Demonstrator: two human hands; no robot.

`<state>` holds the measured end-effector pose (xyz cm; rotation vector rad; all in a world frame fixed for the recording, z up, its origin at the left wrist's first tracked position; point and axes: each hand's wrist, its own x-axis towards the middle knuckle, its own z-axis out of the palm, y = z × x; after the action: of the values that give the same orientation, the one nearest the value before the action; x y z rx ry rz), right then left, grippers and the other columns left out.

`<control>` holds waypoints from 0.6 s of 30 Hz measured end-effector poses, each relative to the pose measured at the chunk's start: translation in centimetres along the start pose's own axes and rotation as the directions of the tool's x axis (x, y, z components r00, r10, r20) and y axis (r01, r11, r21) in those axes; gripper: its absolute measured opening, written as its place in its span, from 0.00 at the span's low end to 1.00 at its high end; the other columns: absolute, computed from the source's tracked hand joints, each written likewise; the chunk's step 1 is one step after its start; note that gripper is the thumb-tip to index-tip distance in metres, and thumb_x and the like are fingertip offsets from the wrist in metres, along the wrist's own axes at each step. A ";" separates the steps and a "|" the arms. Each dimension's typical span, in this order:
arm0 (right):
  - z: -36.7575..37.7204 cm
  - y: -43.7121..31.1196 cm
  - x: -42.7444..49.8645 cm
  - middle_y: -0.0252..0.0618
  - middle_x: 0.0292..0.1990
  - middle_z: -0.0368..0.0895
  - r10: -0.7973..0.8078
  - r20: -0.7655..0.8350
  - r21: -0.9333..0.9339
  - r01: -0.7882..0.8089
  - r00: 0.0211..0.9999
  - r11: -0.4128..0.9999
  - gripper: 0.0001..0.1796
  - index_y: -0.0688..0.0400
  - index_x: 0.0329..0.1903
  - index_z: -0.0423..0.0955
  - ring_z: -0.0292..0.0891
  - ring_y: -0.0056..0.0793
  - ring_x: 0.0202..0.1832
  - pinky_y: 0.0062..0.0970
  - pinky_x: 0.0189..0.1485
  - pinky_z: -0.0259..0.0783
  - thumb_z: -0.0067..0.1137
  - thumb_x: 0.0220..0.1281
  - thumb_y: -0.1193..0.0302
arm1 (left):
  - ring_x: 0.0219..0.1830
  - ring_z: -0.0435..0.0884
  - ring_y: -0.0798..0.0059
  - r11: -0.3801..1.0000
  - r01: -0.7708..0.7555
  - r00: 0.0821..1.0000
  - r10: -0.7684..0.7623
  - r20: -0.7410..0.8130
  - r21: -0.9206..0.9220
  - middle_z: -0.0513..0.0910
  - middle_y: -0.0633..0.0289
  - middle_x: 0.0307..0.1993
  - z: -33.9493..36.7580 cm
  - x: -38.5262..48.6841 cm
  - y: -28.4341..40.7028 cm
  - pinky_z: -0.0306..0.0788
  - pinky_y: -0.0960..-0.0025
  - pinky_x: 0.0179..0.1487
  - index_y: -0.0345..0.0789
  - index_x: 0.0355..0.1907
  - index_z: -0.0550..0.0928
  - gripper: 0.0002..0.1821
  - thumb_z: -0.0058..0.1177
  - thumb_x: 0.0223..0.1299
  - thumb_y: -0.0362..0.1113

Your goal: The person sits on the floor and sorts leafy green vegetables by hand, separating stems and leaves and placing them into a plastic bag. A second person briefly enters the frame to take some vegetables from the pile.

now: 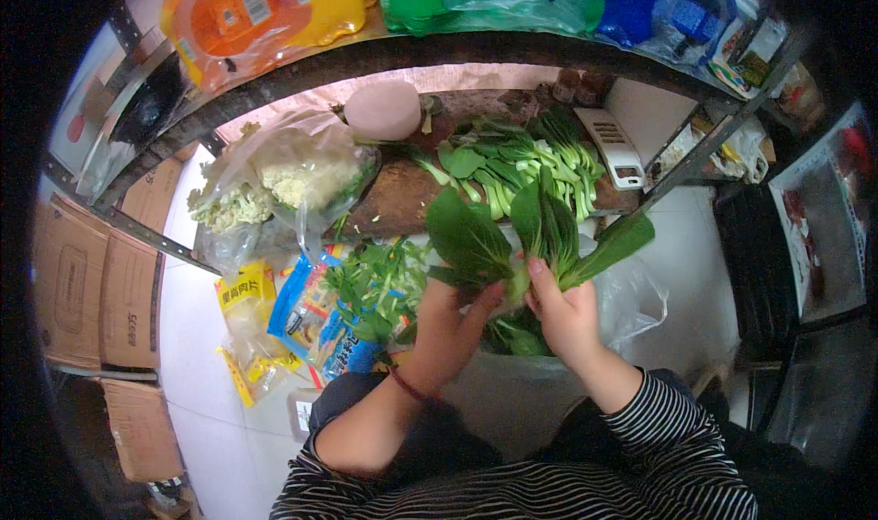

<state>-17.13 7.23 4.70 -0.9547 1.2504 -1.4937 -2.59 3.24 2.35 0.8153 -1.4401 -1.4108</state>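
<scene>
Between my two hands is a head of bok choy (pixel 545 235) with broad green leaves. My right hand (pixel 564 307) grips its stalks. Against the left part of the stalks, my left hand (pixel 456 324) has its fingers curled around the base and leaves. Below the hands, more green leaves (pixel 518 335) lie in a clear plastic bag (pixel 634 297). Loose leaves (pixel 381 280) are heaped on plastic packaging to the left. Several bok choy (pixel 511 167) lie in a pile on a brown board (pixel 398 191) farther back.
Cauliflower (pixel 288 184) in clear plastic stands back left. A white grater (pixel 610 146) leans at the board's right end. Overhead, a metal shelf edge (pixel 439 46) carries orange, green and blue bottles. Cardboard boxes (pixel 96 287) are stacked left, and a yellow packet (pixel 250 328) lies on the floor.
</scene>
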 end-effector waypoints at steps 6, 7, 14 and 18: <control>-0.4 0.2 0.8 0.30 0.28 0.72 -0.086 0.066 -0.201 0.098 0.994 0.975 0.08 0.62 0.44 0.72 0.65 0.19 0.27 0.20 0.29 0.61 0.47 0.69 0.71 | 0.42 0.79 0.75 0.999 0.006 0.997 -0.009 -0.073 -0.051 0.78 0.60 0.42 1.6 0.2 0.2 0.76 0.71 0.41 0.32 0.52 0.72 0.18 0.56 0.59 0.28; -0.5 0.0 0.9 0.32 0.31 0.74 -0.194 0.111 -0.274 0.218 0.975 0.937 0.09 0.62 0.45 0.71 0.67 0.22 0.31 0.23 0.33 0.63 0.47 0.68 0.72 | 0.42 0.79 0.75 1.000 -0.001 0.999 0.001 -0.050 -0.001 0.79 0.60 0.42 1.6 0.3 0.3 0.76 0.71 0.40 0.32 0.51 0.72 0.18 0.56 0.59 0.28; -1.5 -0.1 1.1 0.34 0.30 0.74 0.017 0.039 -0.001 -0.017 0.999 1.000 0.07 0.61 0.41 0.71 0.71 0.24 0.33 0.26 0.36 0.67 0.48 0.68 0.71 | 0.43 0.79 0.76 0.991 -0.047 0.995 0.036 0.093 0.122 0.79 0.59 0.46 0.8 1.1 -0.2 0.75 0.72 0.41 0.31 0.50 0.74 0.16 0.55 0.59 0.27; -1.5 1.1 1.6 0.32 0.25 0.71 0.331 0.048 0.692 -0.271 0.942 0.669 0.09 0.60 0.36 0.69 0.69 0.22 0.31 0.27 0.35 0.67 0.49 0.68 0.67 | 0.47 0.79 0.72 0.980 0.042 0.996 -0.057 -0.072 -0.196 0.78 0.55 0.49 1.1 1.8 -1.1 0.75 0.70 0.47 0.33 0.53 0.69 0.16 0.50 0.63 0.27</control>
<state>-18.77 5.98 3.33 -0.1650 0.7313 -1.5533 -4.44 1.83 1.66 0.7766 -1.2091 -1.5146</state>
